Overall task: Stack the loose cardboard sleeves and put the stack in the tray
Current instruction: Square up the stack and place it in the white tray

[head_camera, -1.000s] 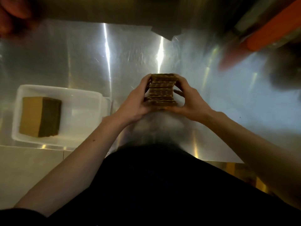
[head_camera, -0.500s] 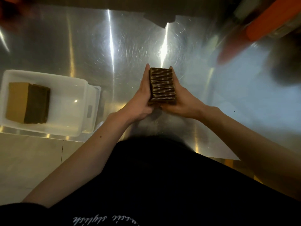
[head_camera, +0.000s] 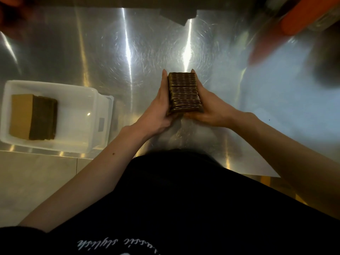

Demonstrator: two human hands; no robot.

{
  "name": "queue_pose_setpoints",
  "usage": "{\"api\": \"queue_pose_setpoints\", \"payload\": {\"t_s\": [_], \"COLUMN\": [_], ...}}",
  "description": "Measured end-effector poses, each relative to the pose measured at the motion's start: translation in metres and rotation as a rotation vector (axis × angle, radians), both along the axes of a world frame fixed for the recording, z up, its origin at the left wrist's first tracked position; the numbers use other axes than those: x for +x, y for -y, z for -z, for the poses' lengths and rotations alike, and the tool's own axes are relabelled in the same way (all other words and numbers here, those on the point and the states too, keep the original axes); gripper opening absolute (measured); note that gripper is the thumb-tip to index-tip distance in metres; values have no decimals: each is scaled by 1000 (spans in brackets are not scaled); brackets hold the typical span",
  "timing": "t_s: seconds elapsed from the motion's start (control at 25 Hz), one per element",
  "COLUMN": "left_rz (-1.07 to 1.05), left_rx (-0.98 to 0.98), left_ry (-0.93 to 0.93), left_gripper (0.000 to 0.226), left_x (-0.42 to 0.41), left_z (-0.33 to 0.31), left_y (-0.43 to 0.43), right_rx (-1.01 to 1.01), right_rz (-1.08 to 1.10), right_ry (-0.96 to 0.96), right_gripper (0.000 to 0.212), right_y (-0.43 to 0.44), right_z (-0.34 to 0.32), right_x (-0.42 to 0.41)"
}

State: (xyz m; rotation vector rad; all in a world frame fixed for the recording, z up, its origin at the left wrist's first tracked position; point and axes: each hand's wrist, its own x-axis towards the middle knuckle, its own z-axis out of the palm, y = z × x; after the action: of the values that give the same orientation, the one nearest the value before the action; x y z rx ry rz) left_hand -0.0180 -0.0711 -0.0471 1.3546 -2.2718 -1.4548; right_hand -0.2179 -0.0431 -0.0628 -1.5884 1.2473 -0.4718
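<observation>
A stack of brown cardboard sleeves (head_camera: 184,92) stands on edge on the steel table, its ribbed edges facing up. My left hand (head_camera: 158,109) presses flat against the stack's left side. My right hand (head_camera: 206,107) presses against its right side and cups under its near end. The white plastic tray (head_camera: 77,115) sits at the left near the table's front edge. Inside it lies another stack of cardboard sleeves (head_camera: 33,116), against the tray's left wall.
The shiny steel table (head_camera: 128,52) stretches away with bright glare streaks. An orange object (head_camera: 301,17) is blurred at the top right, with a dark blurred shape (head_camera: 325,57) below it. Pale floor tiles (head_camera: 36,181) show beyond the table's front edge at the left.
The stack was held with curled fingers a second ago; now both hands lie flat along its sides and the sleeves look squared up. The view has shifted slightly; the tray appears lower left.
</observation>
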Motion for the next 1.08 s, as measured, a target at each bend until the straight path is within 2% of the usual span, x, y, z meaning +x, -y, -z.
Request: {"api": "queue_pose_setpoints", "payload": {"t_s": [0.16, 0.36, 0.56, 0.68, 0.84, 1.08], "left_rz": [4, 40, -56, -3, 43, -30], "left_rx": [4, -55, -34, -64, -91, -116], "left_ry": [42, 7, -6, 18, -1, -11], "left_gripper": [101, 109, 106, 114, 112, 104], "left_x": [-5, -3, -8, -5, 0, -1], "left_z": [-1, -5, 0, 3, 0, 5], "left_y": [-1, 1, 2, 4, 2, -3], "right_rx": [34, 2, -22, -2, 18, -8], "right_rz": [-38, -16, 2, 18, 22, 25], "right_ry": [-12, -10, 1, 9, 3, 2], "right_gripper": [108, 101, 93, 97, 108, 99], "right_y": [1, 2, 0, 0, -1, -3], "right_z": [8, 7, 5, 4, 0, 4], "right_x": [4, 6, 8, 8, 3, 4]}}
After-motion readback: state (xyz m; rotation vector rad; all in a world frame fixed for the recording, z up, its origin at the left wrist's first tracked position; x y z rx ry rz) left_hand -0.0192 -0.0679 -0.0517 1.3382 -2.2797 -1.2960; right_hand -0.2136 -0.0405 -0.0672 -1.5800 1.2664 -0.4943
